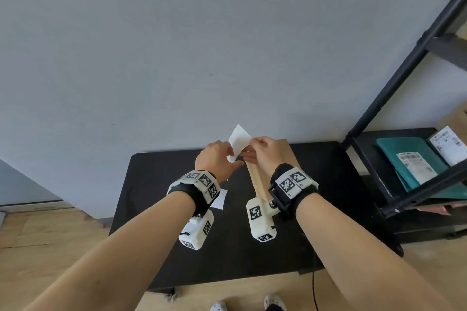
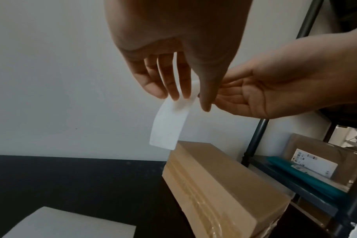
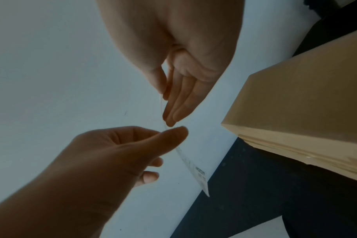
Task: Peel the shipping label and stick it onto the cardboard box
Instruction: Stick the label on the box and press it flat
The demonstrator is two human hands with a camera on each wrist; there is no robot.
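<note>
I hold a white shipping label sheet (image 1: 238,140) in the air above the black table (image 1: 161,174), its blank side toward me. My left hand (image 1: 233,158) pinches its lower part between thumb and fingers (image 2: 169,87). My right hand (image 1: 250,145) pinches its upper right edge. The label (image 2: 167,125) hangs curved below my left fingers; in the right wrist view the label (image 3: 192,167) shows edge-on, with print at its lower end. The brown taped cardboard box (image 1: 256,177) lies on the table under my right wrist, the box (image 2: 224,185) just below and right of the label.
Another white sheet (image 1: 220,200) lies flat on the table under my left wrist. A black metal shelf (image 1: 394,98) stands at the right with teal mailers (image 1: 404,156) and labelled parcels (image 1: 448,145). A grey wall runs behind the table. A cable (image 1: 313,290) hangs at the front.
</note>
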